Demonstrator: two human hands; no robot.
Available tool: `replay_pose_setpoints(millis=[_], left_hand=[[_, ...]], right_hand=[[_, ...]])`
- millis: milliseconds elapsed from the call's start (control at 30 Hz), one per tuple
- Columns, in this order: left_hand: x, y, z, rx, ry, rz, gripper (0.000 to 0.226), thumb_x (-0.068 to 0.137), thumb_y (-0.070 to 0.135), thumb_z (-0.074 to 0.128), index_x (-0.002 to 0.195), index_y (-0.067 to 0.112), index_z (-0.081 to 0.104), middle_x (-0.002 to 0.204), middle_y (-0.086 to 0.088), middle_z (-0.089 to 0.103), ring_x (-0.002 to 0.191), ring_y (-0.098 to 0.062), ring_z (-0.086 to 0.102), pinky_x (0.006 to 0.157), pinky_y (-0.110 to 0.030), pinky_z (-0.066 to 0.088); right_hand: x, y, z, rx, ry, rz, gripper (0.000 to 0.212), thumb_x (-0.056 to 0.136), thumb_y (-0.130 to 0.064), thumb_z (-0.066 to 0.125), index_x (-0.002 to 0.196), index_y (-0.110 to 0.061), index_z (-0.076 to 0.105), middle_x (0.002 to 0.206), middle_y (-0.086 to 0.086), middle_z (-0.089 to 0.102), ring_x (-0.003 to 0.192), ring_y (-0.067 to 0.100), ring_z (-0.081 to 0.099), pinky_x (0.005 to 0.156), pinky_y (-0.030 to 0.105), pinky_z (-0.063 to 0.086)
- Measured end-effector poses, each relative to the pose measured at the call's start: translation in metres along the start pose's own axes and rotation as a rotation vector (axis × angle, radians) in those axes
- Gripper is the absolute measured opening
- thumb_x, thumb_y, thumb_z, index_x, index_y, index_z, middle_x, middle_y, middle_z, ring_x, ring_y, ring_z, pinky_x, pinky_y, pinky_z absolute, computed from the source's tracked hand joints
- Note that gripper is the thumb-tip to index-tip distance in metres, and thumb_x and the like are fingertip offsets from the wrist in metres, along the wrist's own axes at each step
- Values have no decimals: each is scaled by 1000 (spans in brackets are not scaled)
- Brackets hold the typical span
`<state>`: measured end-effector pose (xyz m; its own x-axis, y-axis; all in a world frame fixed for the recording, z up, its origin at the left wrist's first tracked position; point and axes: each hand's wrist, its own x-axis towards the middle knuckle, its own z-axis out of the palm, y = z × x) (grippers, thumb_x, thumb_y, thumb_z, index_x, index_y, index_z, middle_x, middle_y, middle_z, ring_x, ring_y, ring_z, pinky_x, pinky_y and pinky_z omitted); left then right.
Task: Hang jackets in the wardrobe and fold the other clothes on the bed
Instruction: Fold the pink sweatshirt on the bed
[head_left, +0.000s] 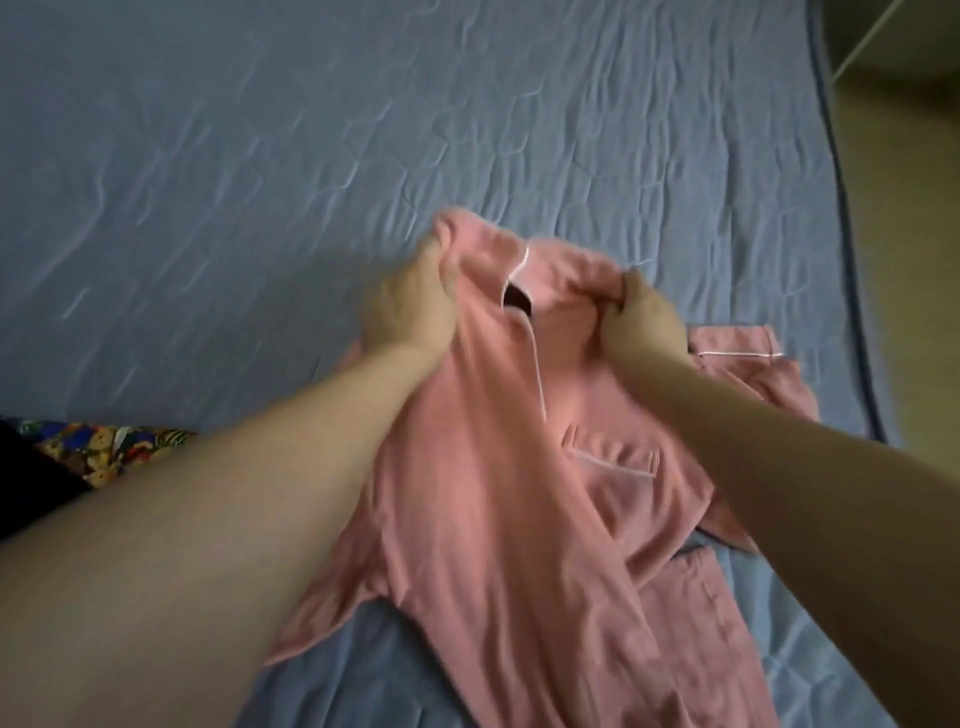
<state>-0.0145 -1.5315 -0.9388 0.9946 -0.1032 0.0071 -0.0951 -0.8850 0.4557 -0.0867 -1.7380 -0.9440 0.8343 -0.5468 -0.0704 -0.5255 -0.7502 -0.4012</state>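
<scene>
— What do your hands hold?

— My left hand (410, 306) grips the pink shirt (493, 519) at its left shoulder, fingers curled tight into the cloth. My right hand (641, 317) pinches the right shoulder near the collar (514, 270), also closed on the cloth.

— Where is the shirt?

— It lies on the bed (260, 156), on the blue quilted cover, near the right edge. The top part is lifted a little between my hands. The front with the pocket (613, 460) faces up. One sleeve (743, 364) is spread to the right, flat on the cover.

— Anything else there?

— A patterned cloth (104, 449) lies at the left, beside my left arm. Beyond the right edge I see the floor (914, 260).
</scene>
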Motion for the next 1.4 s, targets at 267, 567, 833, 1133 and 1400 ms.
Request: replay_pose_setpoints(millis=[267, 567, 833, 1133, 1400], left_hand=[[-49, -52, 67, 311, -219, 89, 66, 95, 61, 14, 154, 35, 3, 163, -3, 2, 149, -25, -1, 114, -63, -5], [-46, -72, 101, 453, 19, 167, 69, 89, 61, 27, 151, 31, 28, 156, -9, 28, 144, -29, 22, 115, -61, 9], [-49, -72, 99, 419, 35, 159, 73, 85, 65, 12, 152, 36, 19, 159, -4, 19, 147, -24, 10, 116, -57, -2], [-120, -111, 18, 191, -189, 263, 74, 89, 44, 44, 153, 20, 16, 161, -8, 12, 147, -26, 11, 118, -39, 11], [-239, -245, -82, 206, -498, -53, 58, 65, 65, 53, 96, 17, 61, 102, -9, 63, 93, -26, 60, 64, -27, 41]], right_hand=[[-17, 41, 84, -349, -56, -245, 71, 94, -57, 15, 154, -20, 12, 161, 10, 11, 148, 28, 5, 119, 51, -5], [8, 50, 100, -274, 106, -291, 69, 88, -53, 19, 149, -23, 32, 156, 7, 27, 145, 27, 19, 119, 49, 6], [-1, 51, 104, -323, 94, -256, 63, 94, -53, 16, 152, -29, 19, 161, 1, 13, 148, 21, 7, 120, 47, -2], [-137, -14, 59, -171, 13, -477, 59, 94, -49, 26, 146, -22, 37, 153, 8, 33, 141, 27, 27, 116, 46, 19], [-275, -91, 101, -469, -523, -682, 93, 79, -45, 60, 154, -28, 9, 159, 0, 10, 146, 25, 10, 118, 43, 16]])
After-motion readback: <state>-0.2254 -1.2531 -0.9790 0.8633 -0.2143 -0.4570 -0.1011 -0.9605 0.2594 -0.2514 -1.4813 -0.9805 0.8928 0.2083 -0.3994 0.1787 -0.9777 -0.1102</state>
